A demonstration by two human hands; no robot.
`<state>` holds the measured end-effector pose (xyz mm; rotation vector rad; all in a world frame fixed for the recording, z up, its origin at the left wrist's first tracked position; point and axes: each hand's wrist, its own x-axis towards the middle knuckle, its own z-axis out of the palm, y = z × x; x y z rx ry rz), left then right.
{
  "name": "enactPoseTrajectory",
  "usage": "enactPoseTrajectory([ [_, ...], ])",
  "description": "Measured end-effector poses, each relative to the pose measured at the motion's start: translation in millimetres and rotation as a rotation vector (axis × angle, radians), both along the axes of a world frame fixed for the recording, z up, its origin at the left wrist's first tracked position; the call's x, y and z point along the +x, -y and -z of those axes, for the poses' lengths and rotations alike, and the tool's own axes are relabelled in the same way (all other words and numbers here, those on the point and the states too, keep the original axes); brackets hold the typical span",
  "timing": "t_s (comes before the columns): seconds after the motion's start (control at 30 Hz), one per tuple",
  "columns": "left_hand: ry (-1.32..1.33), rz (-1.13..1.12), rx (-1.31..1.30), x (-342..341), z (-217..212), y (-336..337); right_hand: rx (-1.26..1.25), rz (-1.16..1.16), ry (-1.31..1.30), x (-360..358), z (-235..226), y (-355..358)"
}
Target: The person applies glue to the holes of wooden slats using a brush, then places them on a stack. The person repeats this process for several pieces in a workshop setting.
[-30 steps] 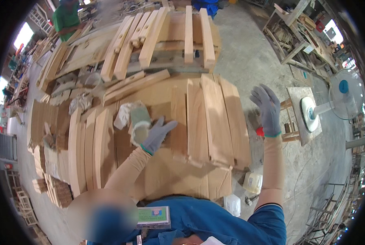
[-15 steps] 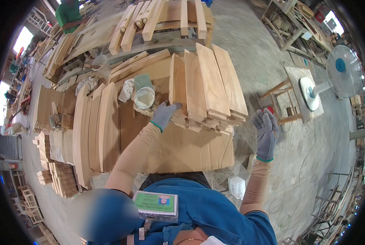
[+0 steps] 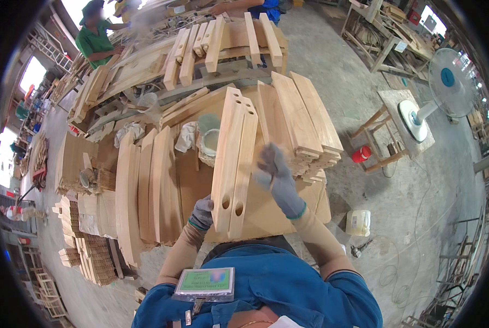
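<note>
1. Left hand [image 3: 202, 212], grey-gloved: clasping the near left edge of the drilled bars; fingertips partly hidden, so cannot tell whether wrapped round both or only the nearer one.
2. Pair of drilled wooden bars [image 3: 228, 158]: in the left-hand grip, side by side, tilted, running up and away from it; dark holes near both ends.
3. Right hand [image 3: 280, 183], grey-gloved: released, loosely spread, motion-blurred; across the bars from the left-hand grip, just beside their right side; contact not clear.
4. Stack of wooden boards [image 3: 299, 117]: right of the grip and farther off, past the right hand.
5. Row of wooden bars [image 3: 160, 186]: left of the grip, set lengthwise.
6. White tub [image 3: 208, 145]: beyond the grip, partly hidden behind the held pair; green block [image 3: 208, 122] just past the tub, white cloth [image 3: 186, 136] to its left.
7. Cardboard sheet [image 3: 269, 221]: below and right of the grip.
8. Step in hand, by judgement: handling the pair as one bundle, mainly from the left.
9. Next move, by judgement: calls for right-hand support along the free side, both bars level with each other, clear of tub and stack.
</note>
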<state>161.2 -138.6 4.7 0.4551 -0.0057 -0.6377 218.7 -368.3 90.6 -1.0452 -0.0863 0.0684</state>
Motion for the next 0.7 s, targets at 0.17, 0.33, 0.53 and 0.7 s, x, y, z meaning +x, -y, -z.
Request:
enactPoseTrajectory([
  [0.17,0.161,0.129,0.207,-0.8,2.9,-44.9,0.044,-0.234,-0.165,22.0,-24.1,-78.7],
  [0.33,0.202,-0.056,0.488,11.9,-68.3,-49.0,-0.085,-0.043,0.096,1.0,-10.5,-130.3],
  [0.53,0.249,-0.173,0.562,-3.9,-55.9,-66.0,0.007,-0.141,0.024,0.5,-13.4,-154.5],
  [0.7,0.242,-0.321,0.674,-9.8,-53.1,-87.9,0.262,-0.159,-0.039,10.6,-0.2,-150.1],
])
